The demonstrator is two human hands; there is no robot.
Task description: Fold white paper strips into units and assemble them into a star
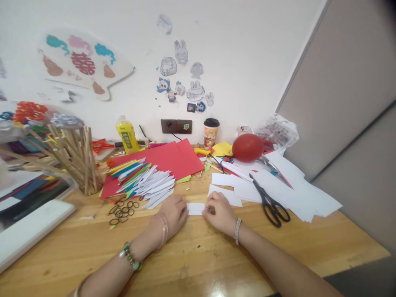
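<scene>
A small white strip of paper point(196, 209) lies flat on the wooden table between my two hands. My left hand point(173, 214) has its fingers curled on the strip's left end. At the right end, my right hand point(220, 212) pinches the paper between thumb and fingers. Behind my left hand rests a pile of folded white paper strips point(159, 183), with coloured ones beside it. Cut white paper pieces point(225, 194) lie just beyond my right hand. Black-handled scissors point(269, 202) sit to the right, their blades pointing away from me.
Black rubber bands point(123, 212) lie left of my left hand. Red paper sheets point(167, 159), a yellow drink bottle point(127, 135), a lidded cup point(211, 133) and a red balloon point(248, 147) stand or lie toward the wall. Wooden sticks point(77, 159) stand bundled at left.
</scene>
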